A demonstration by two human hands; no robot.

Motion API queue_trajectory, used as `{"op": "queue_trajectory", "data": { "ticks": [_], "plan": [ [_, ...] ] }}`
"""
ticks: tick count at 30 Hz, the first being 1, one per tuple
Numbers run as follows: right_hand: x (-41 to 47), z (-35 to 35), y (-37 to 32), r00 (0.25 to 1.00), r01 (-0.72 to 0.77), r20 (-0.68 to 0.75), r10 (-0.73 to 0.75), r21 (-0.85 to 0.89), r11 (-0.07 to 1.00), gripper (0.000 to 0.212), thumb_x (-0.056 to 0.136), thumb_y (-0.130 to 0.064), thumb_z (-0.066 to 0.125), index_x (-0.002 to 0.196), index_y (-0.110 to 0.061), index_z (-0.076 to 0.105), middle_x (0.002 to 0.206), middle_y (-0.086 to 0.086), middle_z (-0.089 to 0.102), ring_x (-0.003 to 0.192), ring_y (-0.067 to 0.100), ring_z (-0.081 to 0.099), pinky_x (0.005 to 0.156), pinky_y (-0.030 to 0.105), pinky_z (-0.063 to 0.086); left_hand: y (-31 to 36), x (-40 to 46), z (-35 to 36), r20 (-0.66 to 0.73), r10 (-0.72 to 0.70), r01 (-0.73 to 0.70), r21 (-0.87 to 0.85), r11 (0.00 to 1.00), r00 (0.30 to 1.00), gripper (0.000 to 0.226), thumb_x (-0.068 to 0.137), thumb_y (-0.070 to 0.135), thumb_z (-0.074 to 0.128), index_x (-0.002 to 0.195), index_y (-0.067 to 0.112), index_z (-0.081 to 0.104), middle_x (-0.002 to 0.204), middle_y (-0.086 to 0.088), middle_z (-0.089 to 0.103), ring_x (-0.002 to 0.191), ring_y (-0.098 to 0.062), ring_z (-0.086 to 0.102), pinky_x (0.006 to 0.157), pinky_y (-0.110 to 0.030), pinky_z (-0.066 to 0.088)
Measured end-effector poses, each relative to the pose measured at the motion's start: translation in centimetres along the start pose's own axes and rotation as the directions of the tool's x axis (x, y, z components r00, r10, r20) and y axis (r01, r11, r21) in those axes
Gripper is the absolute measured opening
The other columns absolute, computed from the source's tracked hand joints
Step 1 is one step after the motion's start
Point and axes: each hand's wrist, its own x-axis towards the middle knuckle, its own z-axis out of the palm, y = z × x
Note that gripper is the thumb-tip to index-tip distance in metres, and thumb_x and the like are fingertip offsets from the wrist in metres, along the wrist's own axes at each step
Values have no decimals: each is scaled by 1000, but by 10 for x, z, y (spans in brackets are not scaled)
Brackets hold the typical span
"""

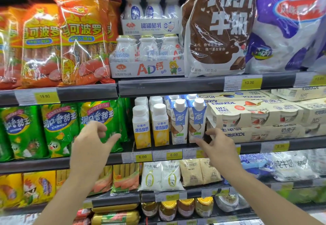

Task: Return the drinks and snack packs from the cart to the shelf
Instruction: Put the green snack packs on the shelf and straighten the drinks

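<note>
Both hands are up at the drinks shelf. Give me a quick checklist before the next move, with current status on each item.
1. Left hand free: ok, fingers loosely spread, nothing held, in front of the green packs.
2. Right hand free: ok, holds nothing, fingertips at the base of the right blue carton.
3. Blue cartons upright: ok, both front ones stand straight beside the yellow bottles.
4. Carton set well back from the shelf edge: cannot tell, the hand hides its base.
5. Yogurt boxes right of the cartons undisturbed: ok, stacked flat.
6. Cart and what remains in it: cannot tell, not in view.
</note>
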Motion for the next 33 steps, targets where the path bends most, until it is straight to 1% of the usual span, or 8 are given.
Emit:
{"op": "queue_trajectory", "data": {
  "ticks": [2,4,6,11,18,21,25,33],
  "plan": [
    [-7,2,-2,999,26,-32,-25,24,999,44,78,-68,67,96,-31,50,74,-4,66,66,15,66,59,44,60,-18,5,-8,-72,-127,133,82,988,989,67,71,45,81,115,6,50,111,-13,55,78,-27,58,64,-37,46],
    [-10,7,-7,999,33,-30,-31,58,998,36,81,-59,70,90,-31,50,73,-3,63,68,17,65,58,46,60,-28,10,-6,0,-260,254,206,945,966,93,66,54,81,133,6,37,133,-18,43,90,-43,63,66,-47,51],
    [-12,10,-13,999,30,-13,-29,61,998,33,82,-52,72,87,-28,50,71,-1,61,66,20,64,56,47,60,-34,11,2,80,-258,226,285,931,963,104,65,53,83,141,6,29,140,-19,36,95,-48,64,70,-51,52],
    [-13,10,-20,1000,15,19,-16,43,999,32,86,-48,70,86,-23,49,66,2,63,47,22,63,54,44,58,-46,18,10,100,-196,163,275,948,975,101,66,47,85,140,11,25,137,-19,35,82,-42,67,67,-50,55],
    [-18,11,-22,1000,-18,23,16,67,998,31,87,-45,71,87,-21,53,65,5,66,48,25,62,56,47,58,-39,8,11,37,-86,71,305,950,996,94,68,47,83,137,6,34,129,-17,38,86,-33,65,67,-46,59],
    [-17,10,-23,999,-38,18,37,59,998,33,87,-44,71,98,-18,53,73,6,67,50,21,63,45,36,53,-15,1,19,98,88,-99,115,988,991,79,74,50,77,133,7,46,121,-9,54,86,-18,62,68,-27,53],
    [-14,10,-23,998,-57,-7,57,7,998,40,87,-48,70,108,-22,49,75,3,70,44,21,66,52,40,56,10,1,44,317,-14,81,-201,976,948,79,73,50,81,137,22,44,125,8,59,111,-15,57,89,-33,47],
    [-9,5,-23,996,-85,-20,84,-94,992,50,86,-52,68,119,-20,48,78,1,67,49,20,67,55,41,58,19,18,63,400,-75,189,-254,949,914,52,75,35,84,117,23,55,101,10,64,90,-15,58,77,-31,43]
  ]
}}
